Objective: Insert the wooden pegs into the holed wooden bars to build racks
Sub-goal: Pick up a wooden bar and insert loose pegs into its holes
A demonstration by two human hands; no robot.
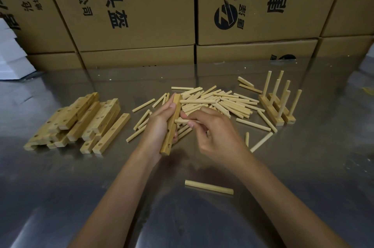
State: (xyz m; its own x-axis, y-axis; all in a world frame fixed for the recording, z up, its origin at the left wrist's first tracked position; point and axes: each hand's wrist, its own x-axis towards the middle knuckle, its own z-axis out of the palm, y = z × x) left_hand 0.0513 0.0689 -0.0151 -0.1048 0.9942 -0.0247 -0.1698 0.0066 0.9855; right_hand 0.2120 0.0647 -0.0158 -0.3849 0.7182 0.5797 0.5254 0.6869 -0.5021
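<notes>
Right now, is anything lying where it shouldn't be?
One peg lies alone on the table, near the person and apart from the peg pile. A few others are scattered off the pile's right edge. Nothing looks broken.

Bars stack (77,122): table (303,166) left | pegs pile (222,104): centre | finished racks (279,106): right, apparently two | lone peg (208,187): nearest | boxes (141,14): behind.

Both bare forearms reach in from the near edge; the left hand (159,124) grips a bar (172,124) on end, the right hand (214,132) pinches a peg (182,121) against it
</notes>
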